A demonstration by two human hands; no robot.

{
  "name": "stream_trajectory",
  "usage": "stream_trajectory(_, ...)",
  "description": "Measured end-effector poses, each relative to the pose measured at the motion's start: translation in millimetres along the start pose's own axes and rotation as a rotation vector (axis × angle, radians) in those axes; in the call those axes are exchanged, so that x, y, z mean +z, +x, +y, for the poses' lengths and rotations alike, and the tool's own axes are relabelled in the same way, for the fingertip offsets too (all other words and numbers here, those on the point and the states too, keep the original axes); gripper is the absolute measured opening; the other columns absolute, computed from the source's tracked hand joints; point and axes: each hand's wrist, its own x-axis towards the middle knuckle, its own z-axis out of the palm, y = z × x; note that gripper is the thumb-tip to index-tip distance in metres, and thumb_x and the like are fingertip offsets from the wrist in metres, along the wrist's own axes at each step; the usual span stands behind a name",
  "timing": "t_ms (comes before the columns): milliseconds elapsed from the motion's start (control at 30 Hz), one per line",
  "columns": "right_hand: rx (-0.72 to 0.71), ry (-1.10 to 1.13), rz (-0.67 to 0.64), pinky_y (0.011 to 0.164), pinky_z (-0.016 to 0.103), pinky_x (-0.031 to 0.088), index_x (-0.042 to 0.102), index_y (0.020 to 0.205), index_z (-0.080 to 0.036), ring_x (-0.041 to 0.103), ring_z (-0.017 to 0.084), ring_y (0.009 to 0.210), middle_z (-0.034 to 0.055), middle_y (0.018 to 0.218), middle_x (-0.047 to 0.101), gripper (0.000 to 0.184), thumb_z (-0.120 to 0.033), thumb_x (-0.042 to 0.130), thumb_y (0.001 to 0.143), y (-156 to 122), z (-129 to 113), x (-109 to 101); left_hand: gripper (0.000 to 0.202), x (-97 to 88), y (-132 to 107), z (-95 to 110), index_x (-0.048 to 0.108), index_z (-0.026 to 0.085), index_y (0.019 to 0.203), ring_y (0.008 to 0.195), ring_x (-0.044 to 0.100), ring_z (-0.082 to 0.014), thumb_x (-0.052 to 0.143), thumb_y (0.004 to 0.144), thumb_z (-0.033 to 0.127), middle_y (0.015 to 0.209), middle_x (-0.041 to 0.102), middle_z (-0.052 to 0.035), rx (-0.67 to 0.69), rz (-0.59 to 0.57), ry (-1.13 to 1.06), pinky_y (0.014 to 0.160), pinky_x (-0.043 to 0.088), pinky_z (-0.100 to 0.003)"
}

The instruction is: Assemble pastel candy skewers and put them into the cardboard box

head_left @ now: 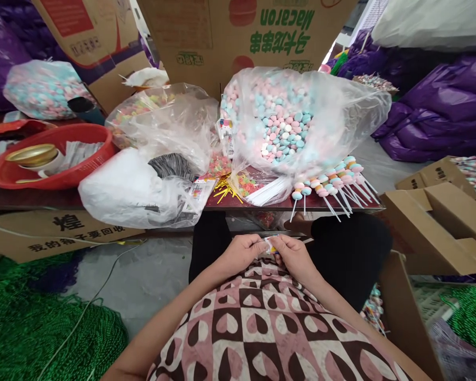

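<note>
My left hand and my right hand meet in front of my lap, both with fingers pinched. Between their fingertips is a small printed plastic packet, white with some yellow. The fingers cover most of it, so its contents cannot be made out. Past the hands, on the table edge, lie several candy skewers with pink, blue and white pieces on white sticks. Left of these are loose white sticks and gold twist ties.
On the table stand a large clear bag of pastel candies, a bag of gummies, a white bag and a red basket. Open cardboard boxes are at right. Green cord heaps the floor at left.
</note>
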Motion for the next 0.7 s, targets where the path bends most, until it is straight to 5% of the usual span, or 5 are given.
stream_trajectory(167, -0.06, 0.085, 0.083, 0.048, 0.026, 0.032, 0.06, 0.06, -0.019, 0.041, 0.01, 0.047, -0.0034, 0.05, 0.05, 0.047, -0.064, 0.068, 0.073, 1.1, 4.3, -1.4, 0.028, -3.9, -0.2, -2.8, 0.059, 0.016, 0.081, 0.06, 0.045, -0.0088, 0.059, 0.081, 0.044, 0.07, 0.053, 0.0033, -0.02, -0.055, -0.156, 0.058, 0.035, -0.022)
stream_trajectory(367, -0.073, 0.179, 0.048, 0.056, 0.025, 0.039, 0.07, 0.081, -0.019, 0.05, 0.011, 0.058, -0.0017, 0.067, 0.062, 0.034, -0.049, 0.078, 0.068, 4.3, 1.3, -2.9, 0.033, -14.4, 1.7, 2.2, 0.058, 0.016, 0.076, 0.054, 0.042, -0.0089, 0.055, 0.084, 0.048, 0.057, 0.047, 0.0052, -0.037, -0.052, -0.033, 0.054, 0.032, -0.022)
stream_trajectory(533, -0.096, 0.11, 0.121, 0.05, 0.024, 0.032, 0.06, 0.064, -0.018, 0.041, 0.009, 0.051, -0.0038, 0.055, 0.052, 0.04, -0.055, 0.072, 0.073, 7.4, 4.1, -4.6, 0.034, -13.9, 8.6, 6.4, 0.06, 0.016, 0.084, 0.052, 0.038, -0.0083, 0.052, 0.087, 0.049, 0.058, 0.047, 0.0053, 0.001, -0.113, -0.054, 0.052, 0.029, -0.022)
stream_trajectory(700, -0.068, 0.126, 0.161, 0.047, 0.024, 0.031, 0.056, 0.061, -0.018, 0.039, 0.01, 0.051, -0.0042, 0.054, 0.047, 0.045, -0.06, 0.068, 0.074, 15.2, 1.1, -0.4, 0.035, -12.7, 14.7, -2.2, 0.051, 0.019, 0.079, 0.048, 0.034, -0.0075, 0.053, 0.087, 0.052, 0.054, 0.04, 0.008, 0.008, -0.023, -0.145, 0.05, 0.027, -0.021)
